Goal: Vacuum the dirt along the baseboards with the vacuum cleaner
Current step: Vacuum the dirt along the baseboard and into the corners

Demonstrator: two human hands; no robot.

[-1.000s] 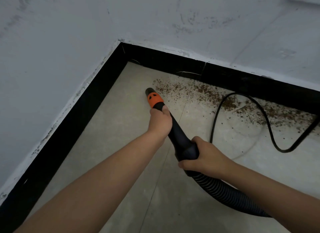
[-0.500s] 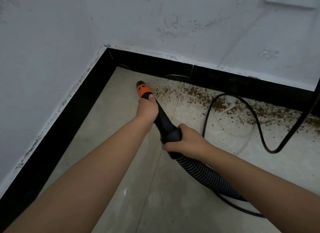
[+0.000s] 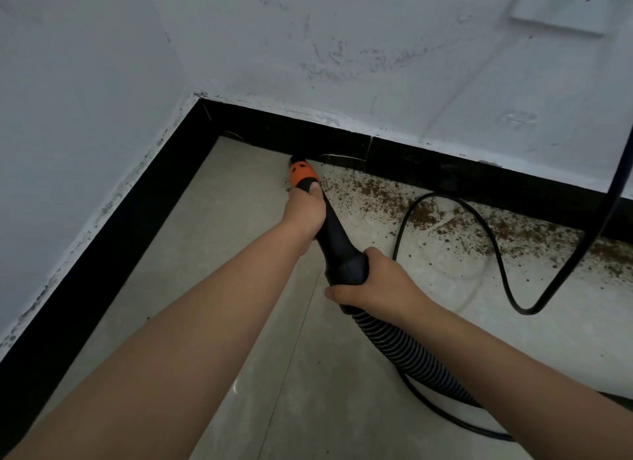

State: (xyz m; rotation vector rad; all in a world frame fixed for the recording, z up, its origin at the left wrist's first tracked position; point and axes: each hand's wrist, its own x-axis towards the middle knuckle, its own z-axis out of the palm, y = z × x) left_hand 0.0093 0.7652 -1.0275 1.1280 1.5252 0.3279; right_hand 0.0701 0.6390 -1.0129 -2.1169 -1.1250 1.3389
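Head view shows the black baseboard running up your left side to the corner. Your left hand wraps its fingers round the vacuum nozzle just behind its orange tip, which sits at the foot of the far baseboard, at the left end of the brown dirt strewn along it. Your right hand grips the thick rear end of the nozzle, where the ribbed hose joins it, thumb curled over the top. Further right, a black power cord loops across the tile floor through the dirt. A white wall socket sits top right.
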